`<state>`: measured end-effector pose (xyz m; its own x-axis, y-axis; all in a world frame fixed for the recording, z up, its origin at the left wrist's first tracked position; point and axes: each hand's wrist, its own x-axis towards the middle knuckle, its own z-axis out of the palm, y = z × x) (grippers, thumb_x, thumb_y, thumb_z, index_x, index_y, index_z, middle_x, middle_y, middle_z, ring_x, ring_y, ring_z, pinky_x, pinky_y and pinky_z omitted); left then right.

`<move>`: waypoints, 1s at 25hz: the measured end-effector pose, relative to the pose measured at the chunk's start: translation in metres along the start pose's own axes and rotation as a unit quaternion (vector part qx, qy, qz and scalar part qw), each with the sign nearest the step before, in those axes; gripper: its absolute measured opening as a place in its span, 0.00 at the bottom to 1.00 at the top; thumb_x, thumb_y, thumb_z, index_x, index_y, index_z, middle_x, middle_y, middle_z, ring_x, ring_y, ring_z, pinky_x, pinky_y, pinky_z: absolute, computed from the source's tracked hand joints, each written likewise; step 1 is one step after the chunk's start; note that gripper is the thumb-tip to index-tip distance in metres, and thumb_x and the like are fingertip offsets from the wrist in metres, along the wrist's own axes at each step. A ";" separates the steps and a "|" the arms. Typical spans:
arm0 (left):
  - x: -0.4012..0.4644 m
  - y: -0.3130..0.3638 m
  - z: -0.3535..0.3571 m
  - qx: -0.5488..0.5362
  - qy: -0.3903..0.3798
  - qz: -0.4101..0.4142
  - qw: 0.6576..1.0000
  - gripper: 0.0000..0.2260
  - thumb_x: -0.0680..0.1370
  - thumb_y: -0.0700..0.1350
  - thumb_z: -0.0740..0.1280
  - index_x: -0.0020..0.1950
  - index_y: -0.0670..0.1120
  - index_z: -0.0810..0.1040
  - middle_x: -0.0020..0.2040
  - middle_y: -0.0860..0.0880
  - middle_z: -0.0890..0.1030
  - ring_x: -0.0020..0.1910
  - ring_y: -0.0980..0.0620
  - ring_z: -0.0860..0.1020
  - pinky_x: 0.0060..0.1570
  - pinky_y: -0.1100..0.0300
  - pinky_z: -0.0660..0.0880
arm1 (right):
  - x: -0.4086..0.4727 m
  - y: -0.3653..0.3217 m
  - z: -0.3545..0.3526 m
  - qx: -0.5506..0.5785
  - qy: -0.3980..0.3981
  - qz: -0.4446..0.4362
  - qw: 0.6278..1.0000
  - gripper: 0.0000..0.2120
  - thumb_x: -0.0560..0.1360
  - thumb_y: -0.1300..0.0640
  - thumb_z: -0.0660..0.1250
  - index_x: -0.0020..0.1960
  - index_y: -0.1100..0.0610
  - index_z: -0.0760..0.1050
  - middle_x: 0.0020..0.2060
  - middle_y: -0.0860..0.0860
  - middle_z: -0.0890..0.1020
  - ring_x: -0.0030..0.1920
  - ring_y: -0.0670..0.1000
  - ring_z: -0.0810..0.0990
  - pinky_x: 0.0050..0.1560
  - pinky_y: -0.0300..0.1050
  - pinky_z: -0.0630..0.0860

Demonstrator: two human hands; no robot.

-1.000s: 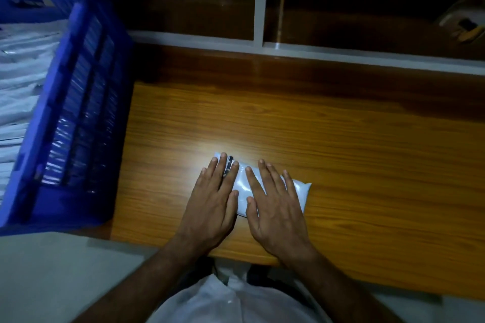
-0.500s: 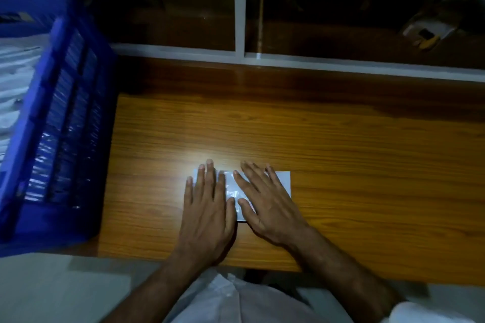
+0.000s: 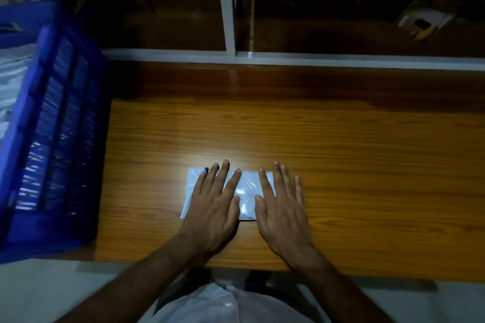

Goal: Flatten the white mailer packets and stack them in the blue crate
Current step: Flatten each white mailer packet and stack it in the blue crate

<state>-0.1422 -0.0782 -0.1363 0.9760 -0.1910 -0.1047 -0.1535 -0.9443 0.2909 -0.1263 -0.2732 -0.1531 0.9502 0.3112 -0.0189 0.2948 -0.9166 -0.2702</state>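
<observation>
Head view, dim light, one bright patch on the desk around the hands. Nearest the camera a white shirt fills the bottom edge; both forearms are cut off by the lower frame.

Hidden or unclear: the white mailer packet is largely covered by the two hands — only its left margin, a glossy wrinkled strip between the thumbs and a sliver at the far right corner show. A small dark mark at its far left corner sits partly under the fingertips; cannot tell what it is. The blue crate is motion-blurred and cut off at the left edge; pale sheets inside it are hard to resolve.

Grip: left hand lies palm down, fingers straight and slightly spread, pressing the packet's left half. Right hand also flat with straight fingers, its thumb side on the packet's right end, outer fingers resting on the wood. Neither hand curls round anything. The packet lies flat beneath both palms, near the front edge of the wooden desk, well apart from the crate, which stands at the desk's left end.

Surface: orange-brown wood grain, shaded toward the back. Beyond it a pale metal frame with dark compartments; a light object with yellow parts at far right, indistinct.
</observation>
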 end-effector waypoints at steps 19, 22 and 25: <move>-0.022 -0.039 -0.144 0.162 0.083 0.004 0.983 0.30 0.81 0.49 0.53 0.83 0.51 0.50 0.82 0.44 0.57 0.81 0.45 0.58 0.78 0.48 0.56 | 0.068 -0.051 -0.085 0.029 0.145 -0.227 0.963 0.38 0.75 0.54 0.65 0.83 0.54 0.58 0.78 0.59 0.68 0.78 0.59 0.67 0.78 0.61 0.61; -0.024 -0.055 -0.184 0.210 0.139 -0.027 0.967 0.29 0.82 0.47 0.56 0.83 0.50 0.54 0.81 0.42 0.61 0.80 0.43 0.62 0.76 0.45 0.63 | 0.089 -0.099 -0.113 0.022 0.171 -0.237 0.956 0.41 0.73 0.53 0.74 0.82 0.55 0.61 0.77 0.60 0.70 0.77 0.60 0.70 0.76 0.62 0.66; -0.030 -0.084 -0.216 0.224 0.177 -0.049 0.957 0.29 0.80 0.45 0.64 0.80 0.47 0.62 0.78 0.41 0.67 0.77 0.42 0.67 0.73 0.42 0.69 | 0.106 -0.156 -0.125 0.020 0.175 -0.234 0.956 0.41 0.70 0.55 0.77 0.80 0.57 0.66 0.76 0.60 0.72 0.75 0.60 0.73 0.72 0.62 0.72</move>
<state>-0.1256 0.0646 0.0476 0.9681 -0.0685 0.2412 -0.0326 -0.9882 -0.1498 -0.0593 -0.1289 0.0069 0.6930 0.5756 0.4340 0.6987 -0.6846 -0.2076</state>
